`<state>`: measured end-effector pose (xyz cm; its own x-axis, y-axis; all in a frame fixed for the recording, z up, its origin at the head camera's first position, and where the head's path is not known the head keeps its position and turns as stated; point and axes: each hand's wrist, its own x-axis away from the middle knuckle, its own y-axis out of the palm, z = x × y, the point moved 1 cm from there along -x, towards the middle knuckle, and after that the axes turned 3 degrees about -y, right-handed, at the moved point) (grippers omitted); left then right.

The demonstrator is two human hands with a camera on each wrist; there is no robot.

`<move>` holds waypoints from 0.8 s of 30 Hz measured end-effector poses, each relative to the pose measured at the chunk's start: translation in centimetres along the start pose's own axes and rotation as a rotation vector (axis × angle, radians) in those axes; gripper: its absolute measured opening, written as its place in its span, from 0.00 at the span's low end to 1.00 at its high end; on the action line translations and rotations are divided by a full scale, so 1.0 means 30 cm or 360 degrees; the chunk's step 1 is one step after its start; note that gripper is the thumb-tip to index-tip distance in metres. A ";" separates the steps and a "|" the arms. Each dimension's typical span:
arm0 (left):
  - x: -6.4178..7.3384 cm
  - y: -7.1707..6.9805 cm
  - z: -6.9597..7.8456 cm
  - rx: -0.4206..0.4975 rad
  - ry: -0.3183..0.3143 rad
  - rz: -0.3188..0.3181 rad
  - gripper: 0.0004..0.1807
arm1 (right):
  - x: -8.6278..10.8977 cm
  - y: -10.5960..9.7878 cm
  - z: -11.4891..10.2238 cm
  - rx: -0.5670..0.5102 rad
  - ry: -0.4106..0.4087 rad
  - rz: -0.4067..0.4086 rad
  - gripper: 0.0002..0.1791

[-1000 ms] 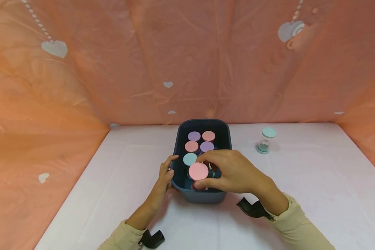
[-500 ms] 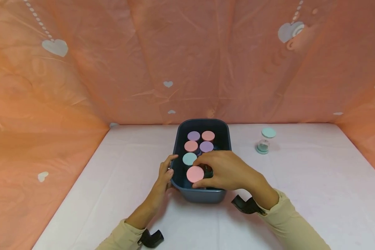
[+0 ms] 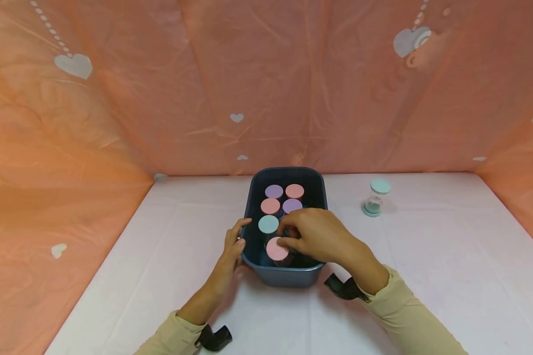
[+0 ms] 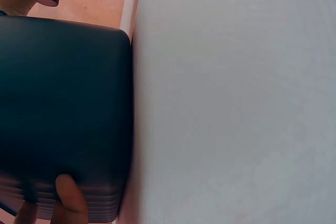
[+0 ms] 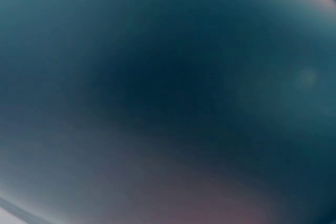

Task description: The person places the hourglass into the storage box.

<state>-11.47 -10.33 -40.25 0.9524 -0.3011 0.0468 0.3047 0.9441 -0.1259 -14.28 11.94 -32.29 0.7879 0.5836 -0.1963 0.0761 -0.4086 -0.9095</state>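
In the head view, a dark blue-grey plastic bin holds several small hourglasses standing upright, with pink, purple and mint caps. My right hand reaches in over the bin's right rim. Its thumb tip is at the edge of the nearest pink-capped hourglass, and its index fingertip is by the mint-capped hourglass. The hand hides what lies beneath it. My left hand rests against the bin's left side, finger at the rim; in the left wrist view, fingertips touch the outer wall. The right wrist view is a dark blur.
Another mint-capped hourglass stands on the white tabletop to the right of the bin. Behind the table hangs an orange-pink sheet with pale hearts. Both wrists carry black camera mounts.
The pink-capped hourglass has gone down into the front left of the bin and stands there. My right fingers have come off it toward the right. My left hand stays put.
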 end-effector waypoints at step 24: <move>-0.002 -0.004 -0.007 -0.0014 -0.0035 0.0010 0.28 | 0.092 -0.187 0.168 -0.0108 0.0100 0.0415 0.11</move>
<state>-11.58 -10.46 -40.44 0.9540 -0.2921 0.0675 0.2988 0.9447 -0.1349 -15.60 19.38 -29.57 0.8225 0.4087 -0.3955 -0.0954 -0.5865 -0.8043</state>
